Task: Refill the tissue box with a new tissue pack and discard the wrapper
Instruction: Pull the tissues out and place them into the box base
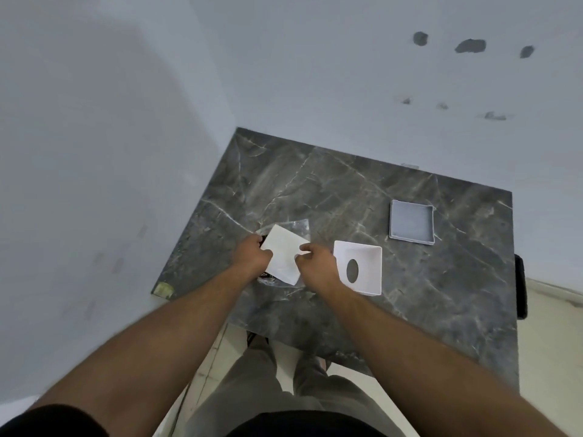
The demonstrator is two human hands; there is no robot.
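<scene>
A white square tissue pack (284, 252) lies on the dark marble table (362, 190), inside a clear plastic wrapper (298, 227) that sticks out at its far and near ends. My left hand (250, 255) grips the pack's left edge. My right hand (315, 264) pinches its right edge, where the wrapper is. Just right of my right hand sits the white tissue box shell (361, 250), upside down, with its oval slot (352, 270) facing the table. The grey box base (411, 222) lies apart at the far right, open side up.
The table stands in a corner, with white walls at the back and on the left. A dark chair edge (522, 285) shows past the table's right side. My legs are under the near edge, above a light tiled floor.
</scene>
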